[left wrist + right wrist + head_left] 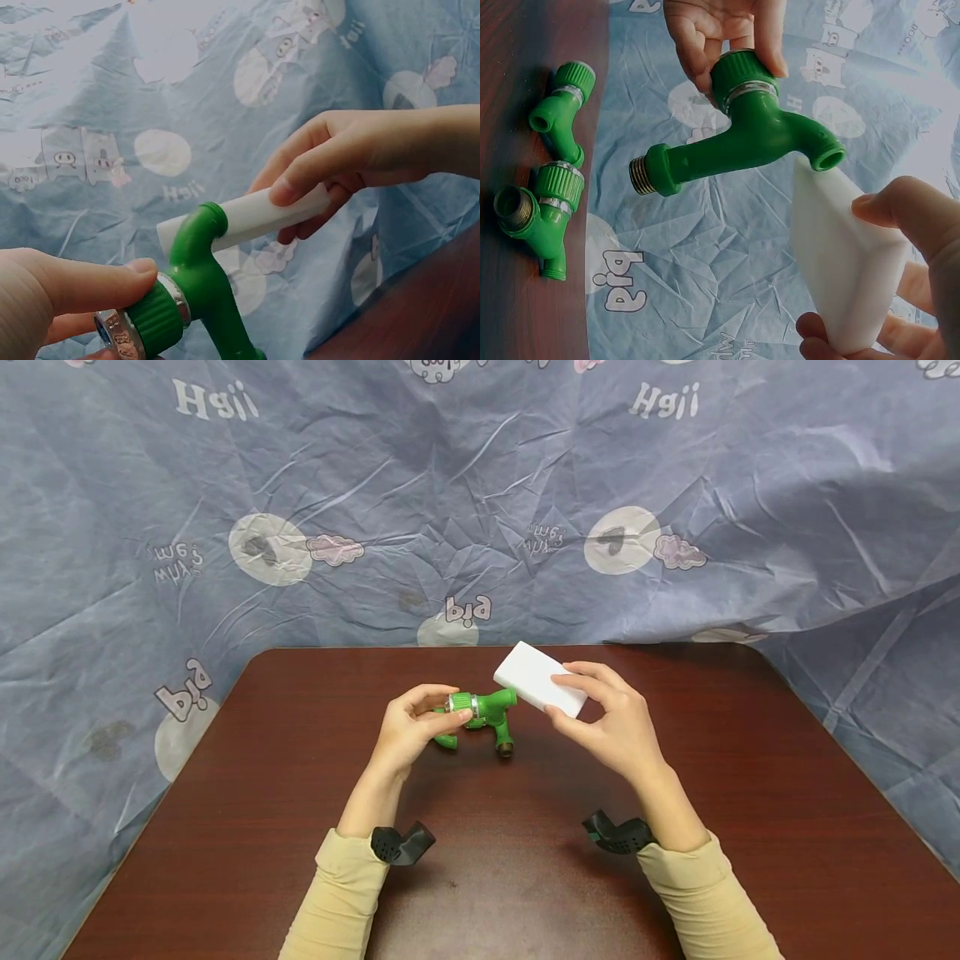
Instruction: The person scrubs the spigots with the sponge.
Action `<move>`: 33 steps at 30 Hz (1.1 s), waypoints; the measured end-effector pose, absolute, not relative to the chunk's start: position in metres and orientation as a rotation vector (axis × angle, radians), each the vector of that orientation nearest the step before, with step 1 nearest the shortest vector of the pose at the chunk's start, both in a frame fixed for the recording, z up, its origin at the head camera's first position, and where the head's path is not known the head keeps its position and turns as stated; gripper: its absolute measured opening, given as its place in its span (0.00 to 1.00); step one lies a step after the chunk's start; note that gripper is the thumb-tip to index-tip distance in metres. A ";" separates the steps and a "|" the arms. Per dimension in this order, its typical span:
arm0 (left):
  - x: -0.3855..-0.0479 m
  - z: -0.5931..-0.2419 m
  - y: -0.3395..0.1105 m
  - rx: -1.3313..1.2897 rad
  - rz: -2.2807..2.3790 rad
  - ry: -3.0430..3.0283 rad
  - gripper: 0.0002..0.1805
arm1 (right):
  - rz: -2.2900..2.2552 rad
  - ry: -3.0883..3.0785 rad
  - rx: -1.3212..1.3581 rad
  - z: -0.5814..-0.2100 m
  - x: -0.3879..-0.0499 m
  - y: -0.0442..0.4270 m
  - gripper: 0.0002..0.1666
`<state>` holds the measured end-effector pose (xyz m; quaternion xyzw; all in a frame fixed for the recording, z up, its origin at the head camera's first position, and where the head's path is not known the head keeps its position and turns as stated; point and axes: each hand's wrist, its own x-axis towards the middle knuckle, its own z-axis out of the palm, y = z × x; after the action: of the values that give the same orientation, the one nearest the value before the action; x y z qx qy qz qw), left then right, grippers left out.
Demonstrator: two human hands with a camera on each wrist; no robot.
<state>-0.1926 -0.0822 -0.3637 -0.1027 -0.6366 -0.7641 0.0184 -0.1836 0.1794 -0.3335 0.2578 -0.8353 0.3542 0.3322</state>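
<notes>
In the head view, my left hand (401,731) pinches a green tap (495,703) by its ribbed knob, between thumb and fingers. The tap's spout points toward the right hand, and its brass-threaded inlet (641,175) shows in the right wrist view. My right hand (618,718) holds a white sponge block (536,677) by its edges, thumb on one side and fingers on the other. One end of the block is right by the spout mouth (829,156); whether they touch I cannot tell.
Two more green taps, one (564,112) beside the other (547,217), lie on the dark red-brown table (480,827). In the head view they are mostly hidden behind the left hand and held tap. A blue-grey printed cloth (480,485) hangs behind the table.
</notes>
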 end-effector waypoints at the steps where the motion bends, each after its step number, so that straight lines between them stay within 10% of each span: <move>1: -0.193 -0.364 -0.082 -0.311 -2.378 -1.969 0.22 | 0.929 -2.176 0.667 -0.333 -0.184 0.179 0.19; 33: -0.167 -0.341 -0.054 -0.262 -2.124 -2.000 0.18 | 0.623 -2.070 0.832 -0.342 -0.175 0.151 0.20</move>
<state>-0.1673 -0.0540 -0.3407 -0.0890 -0.6788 -0.7211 0.1062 -0.1750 0.1510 -0.3420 0.3290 -0.8186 0.2465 0.4010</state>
